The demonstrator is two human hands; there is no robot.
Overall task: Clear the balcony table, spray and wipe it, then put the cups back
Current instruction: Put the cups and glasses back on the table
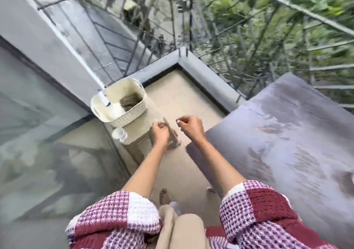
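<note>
**Ana:** Head view is smeared with motion, so what can you really make out?

**Ben:** Not much detail. The table (287,126) fills the right side, grey and streaked, with its far and right parts cut off by the frame edge. No cups show on the part I can see.

**Ana:** And the hands?

**Ben:** Both hang left of the table, above a small stool (145,143). The left hand (160,132) is curled nearly closed, fingers pinched together. Something thin and pale seems to run by it, but I cannot tell if it grips that. The right hand (188,127) is curled into a loose fist just beside the table's near-left corner, with a small white bit at the fingertips; I cannot tell what that is.

**Ana:** Where are the cups?

**Ben:** 1 clear cup (119,134) sits on the stool, left of the left hand and well apart from the table. A second cup I cannot find.

**Ana:** Anything else around?

**Ben:** A cream basket (132,113) sits further left of the table, touching the cup's far side. Inside lie a spray bottle (103,97) and a brownish cloth (131,101). A railing (249,53) stands behind the table, blurred greenery beyond it.
</note>
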